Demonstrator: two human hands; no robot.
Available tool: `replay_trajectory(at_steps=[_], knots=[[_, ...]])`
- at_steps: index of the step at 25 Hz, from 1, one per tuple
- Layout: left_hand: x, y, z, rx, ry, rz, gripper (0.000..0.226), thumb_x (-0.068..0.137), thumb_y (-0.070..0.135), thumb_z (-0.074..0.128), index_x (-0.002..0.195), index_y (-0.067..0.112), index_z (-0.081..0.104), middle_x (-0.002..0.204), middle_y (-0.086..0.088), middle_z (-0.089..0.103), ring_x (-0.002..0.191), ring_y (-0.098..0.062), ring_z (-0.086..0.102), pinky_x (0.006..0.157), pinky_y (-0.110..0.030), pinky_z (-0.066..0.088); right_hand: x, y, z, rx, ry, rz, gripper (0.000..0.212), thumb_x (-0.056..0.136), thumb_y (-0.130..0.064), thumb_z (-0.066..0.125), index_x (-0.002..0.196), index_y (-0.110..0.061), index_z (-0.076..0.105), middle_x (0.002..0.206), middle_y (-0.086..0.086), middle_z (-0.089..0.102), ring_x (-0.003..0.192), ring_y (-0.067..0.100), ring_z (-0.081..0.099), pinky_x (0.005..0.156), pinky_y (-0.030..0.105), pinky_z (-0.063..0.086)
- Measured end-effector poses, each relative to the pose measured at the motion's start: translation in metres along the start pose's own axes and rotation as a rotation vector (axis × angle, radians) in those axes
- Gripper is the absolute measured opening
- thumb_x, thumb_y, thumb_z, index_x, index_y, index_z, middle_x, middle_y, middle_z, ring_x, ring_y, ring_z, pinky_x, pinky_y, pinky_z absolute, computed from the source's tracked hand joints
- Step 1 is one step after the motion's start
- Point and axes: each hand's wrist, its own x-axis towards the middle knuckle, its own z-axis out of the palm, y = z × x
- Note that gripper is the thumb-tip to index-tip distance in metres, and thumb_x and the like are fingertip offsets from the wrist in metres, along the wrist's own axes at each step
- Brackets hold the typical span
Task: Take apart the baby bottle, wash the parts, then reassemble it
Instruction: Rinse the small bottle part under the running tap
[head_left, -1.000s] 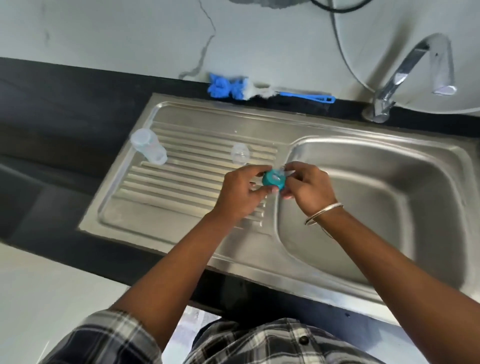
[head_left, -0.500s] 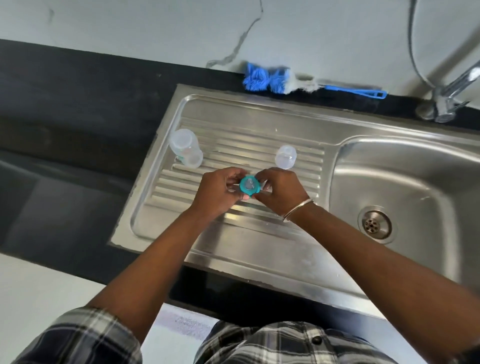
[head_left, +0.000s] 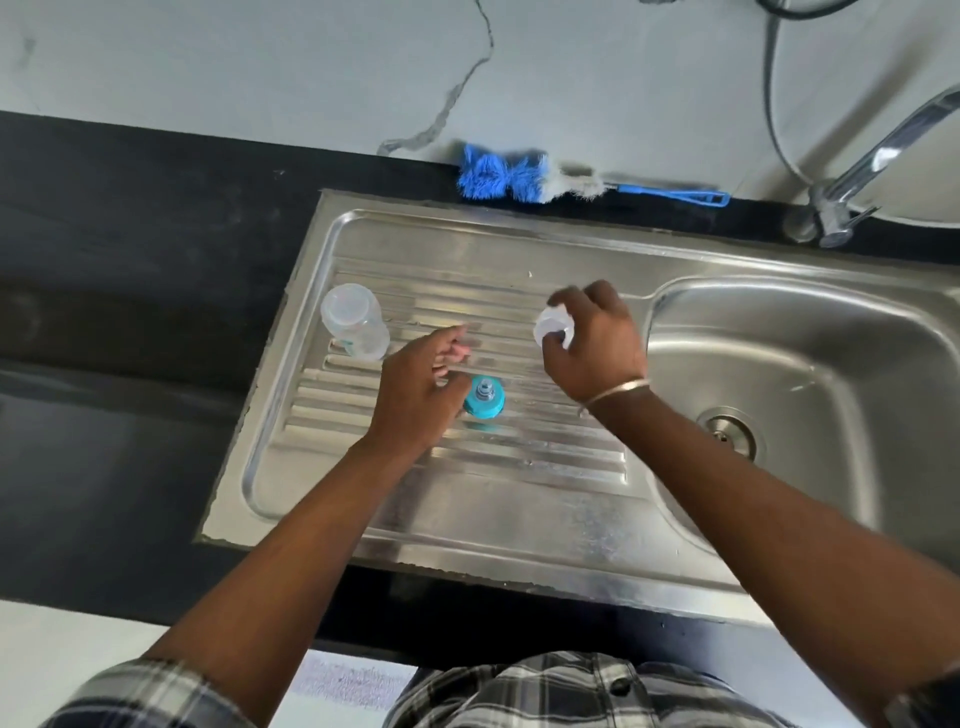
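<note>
Head view looks straight down on the stainless sink, and your baby bottle sits in pieces across its ribbed draining board. Clear bottle body, a translucent plastic cylinder, lies tipped on its side at the board's far left edge, well apart from the basin. Teal collar, a round ring with the pale, see-through teat poking up through its middle, stands upright on the ribs near the centre of the board. Your left hand is right beside that collar, fingers loosely curled and released, nothing in them; whether the thumb touches the collar you cannot tell. Your right hand is over on the side of the board nearest the basin, fingers grasping the small clear cap, a domed, frosted-looking piece, pinched from above; a thin metal bangle rings that wrist. Behind the sink, on the black counter against the pale wall, lies a bottle brush with fluffy blue bristles, a white tuft and a slim blue handle. Shiny metal tap rises at the basin's back corner.
</note>
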Motion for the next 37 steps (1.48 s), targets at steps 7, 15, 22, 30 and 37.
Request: replay_trajectory(at_steps=[7,15,22,30,37], knots=[[0.031,0.041,0.045,0.042,-0.009,0.103,0.04,0.08,0.017,0.061,0.118,0.009,0.067,0.104,-0.003,0.071,0.095,-0.012,0.066,0.089,-0.032,0.055,0.02,0.021,-0.008,0.028,-0.212,0.219,0.038,0.078,-0.04,0.072,0.11,-0.02,0.067,0.098,0.006,0.067,0.093,0.022,0.063,0.082,0.029,0.047],[0.036,0.12,0.169,-0.002,-0.15,0.076,0.047,0.089,0.038,0.067,0.126,0.01,0.061,0.109,-0.005,0.07,0.098,-0.016,0.065,0.088,-0.027,0.051,-0.015,0.099,-0.088,1.424,0.107,0.979,0.007,0.089,-0.007,0.062,0.089,-0.003,0.055,0.083,0.017,0.059,0.069,0.03,0.066,0.075,0.038,0.06],[0.031,0.166,0.292,-0.38,-0.228,-0.404,0.045,0.073,0.057,0.071,0.082,0.013,0.068,0.091,-0.013,0.074,0.091,-0.027,0.071,0.081,-0.04,0.056,-0.038,0.192,-0.135,1.631,0.138,0.957,0.011,0.09,-0.01,0.057,0.083,-0.003,0.06,0.07,0.01,0.065,0.065,0.02,0.066,0.072,0.03,0.056],[0.035,0.195,0.36,-0.468,-0.014,-0.364,0.045,0.069,0.006,0.086,0.105,0.011,0.059,0.093,0.001,0.068,0.085,-0.015,0.068,0.062,-0.03,0.058,0.026,0.292,-0.19,0.563,0.198,0.523,0.016,0.087,-0.023,0.065,0.099,-0.014,0.07,0.088,-0.003,0.071,0.079,0.012,0.066,0.084,0.024,0.053],[0.056,0.199,0.378,-0.508,0.011,-0.254,0.049,0.064,-0.007,0.084,0.107,0.009,0.066,0.096,-0.003,0.071,0.085,-0.018,0.065,0.047,-0.019,0.045,0.105,0.308,-0.199,0.262,0.0,0.141,0.018,0.088,-0.018,0.063,0.101,-0.015,0.075,0.096,0.002,0.075,0.089,0.016,0.068,0.081,0.011,0.042]])
